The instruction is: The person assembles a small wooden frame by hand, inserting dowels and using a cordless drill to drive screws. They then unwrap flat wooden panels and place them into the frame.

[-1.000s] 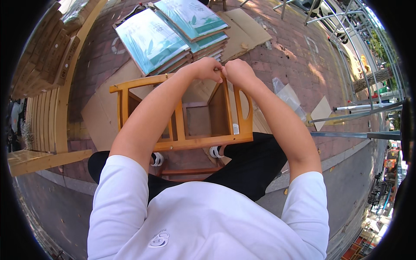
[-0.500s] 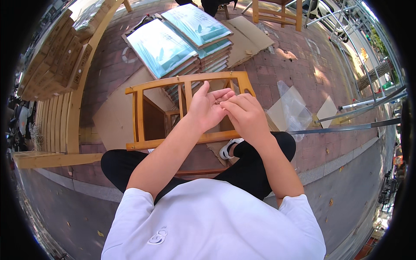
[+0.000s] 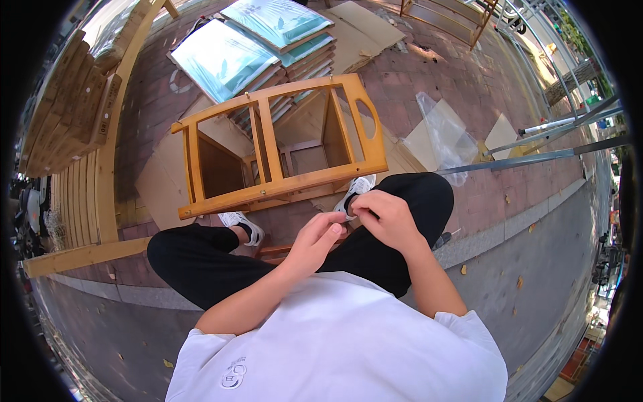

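My left hand [image 3: 315,241] is cupped above my lap, its fingers curled and the thumb lying along them; what lies in the palm, if anything, is hidden. Close beside it, my right hand [image 3: 387,216] has thumb and forefinger drawn together in a pinch, and anything between the tips is too small to name. Both hands are apart from the orange-brown wooden frame [image 3: 295,184], which stands in front of my feet. Crossbars divide it, an oval slot pierces its right end, and small brass-coloured fittings [image 3: 247,96] stick up along its far rail.
Flat boards wrapped in teal-printed film [image 3: 228,60] are stacked beyond the frame. Brown cartons [image 3: 67,114] sit on a slatted wooden bench [image 3: 87,208] at left. Clear plastic sheeting [image 3: 449,137], cardboard [image 3: 365,30] and metal poles [image 3: 536,155] lie rightward. Another wooden frame [image 3: 445,20] stands far right.
Both hands have drawn back from above the wooden frame toward my lap. The left palm, flat and turned up before, is now curled. My view has shifted, and the frame shows more fully.
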The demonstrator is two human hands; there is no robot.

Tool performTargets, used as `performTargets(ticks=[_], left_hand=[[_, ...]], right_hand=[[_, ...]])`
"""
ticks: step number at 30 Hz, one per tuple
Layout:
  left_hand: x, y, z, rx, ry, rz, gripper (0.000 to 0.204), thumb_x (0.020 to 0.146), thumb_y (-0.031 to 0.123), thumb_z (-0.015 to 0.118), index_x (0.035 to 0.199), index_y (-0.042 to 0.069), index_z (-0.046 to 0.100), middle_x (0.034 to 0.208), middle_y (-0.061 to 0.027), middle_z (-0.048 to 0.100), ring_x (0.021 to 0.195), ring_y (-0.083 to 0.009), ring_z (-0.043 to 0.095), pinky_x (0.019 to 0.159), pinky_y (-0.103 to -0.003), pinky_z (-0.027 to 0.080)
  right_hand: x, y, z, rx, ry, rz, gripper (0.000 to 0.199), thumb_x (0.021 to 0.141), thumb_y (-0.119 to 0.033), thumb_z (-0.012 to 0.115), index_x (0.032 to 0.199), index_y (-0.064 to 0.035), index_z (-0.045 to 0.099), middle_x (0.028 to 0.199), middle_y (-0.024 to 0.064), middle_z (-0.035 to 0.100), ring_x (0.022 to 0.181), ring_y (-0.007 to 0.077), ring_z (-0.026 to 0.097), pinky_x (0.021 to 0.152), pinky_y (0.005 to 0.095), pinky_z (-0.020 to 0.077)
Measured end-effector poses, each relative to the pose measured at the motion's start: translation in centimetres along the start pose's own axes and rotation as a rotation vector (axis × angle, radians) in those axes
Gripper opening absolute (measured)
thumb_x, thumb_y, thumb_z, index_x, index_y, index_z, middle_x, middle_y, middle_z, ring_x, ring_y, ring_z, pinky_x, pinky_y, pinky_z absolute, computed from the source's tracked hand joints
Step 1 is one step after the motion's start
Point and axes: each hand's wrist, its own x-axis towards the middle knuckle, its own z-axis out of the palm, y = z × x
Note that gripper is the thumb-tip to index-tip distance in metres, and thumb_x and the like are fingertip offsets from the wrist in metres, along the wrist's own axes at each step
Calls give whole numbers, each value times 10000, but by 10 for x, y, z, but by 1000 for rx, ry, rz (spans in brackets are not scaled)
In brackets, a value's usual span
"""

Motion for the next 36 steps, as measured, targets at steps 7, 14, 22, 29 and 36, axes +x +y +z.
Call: performTargets(ticks=[7, 14, 22, 29, 36], left_hand=[[100, 51, -15, 1196, 227, 658, 389, 857, 232, 768, 1184, 39, 682, 1052, -154, 674, 983, -369, 664, 838, -448, 549], [114, 40, -14, 1253, 166, 438, 381, 856, 329, 771, 1174, 127, 713, 967, -99, 697, 902, -345, 696, 772, -454, 561], [116, 49, -17, 1211, 86, 387, 349, 862, 337, 770, 1148, 141, 726, 971, -101, 694, 943, -347, 689, 791, -458, 554], [117, 44, -21, 1210, 84, 442, 472, 864, 328, 776, 1276, 140, 643, 1078, -134, 716, 1002, -365, 688, 829, -471, 550], [144, 80, -36, 1097, -312, 332, 636, 842, 285, 795, 1404, 118, 551, 1142, -162, 712, 1061, -371, 679, 874, -456, 539]], right_hand=[[37, 49, -9, -22, 352, 96, 99, 881, -12, 710, 980, -22, 708, 919, 113, 723, 788, 245, 717, 707, 327, 564], [36, 67, 7, -128, 266, -84, 129, 831, -1, 725, 955, -32, 707, 945, 118, 725, 881, 309, 703, 782, 370, 568], [41, 60, -2, -328, 130, -215, 134, 806, 3, 667, 922, -60, 647, 883, 91, 685, 903, 321, 671, 779, 416, 549], [62, 73, -24, -365, -160, -410, 107, 822, -29, 653, 921, -53, 621, 868, 110, 648, 857, 330, 651, 735, 421, 532], [74, 67, -35, -337, -256, -431, 73, 809, -56, 682, 879, -78, 671, 853, 96, 700, 844, 314, 697, 722, 407, 556]])
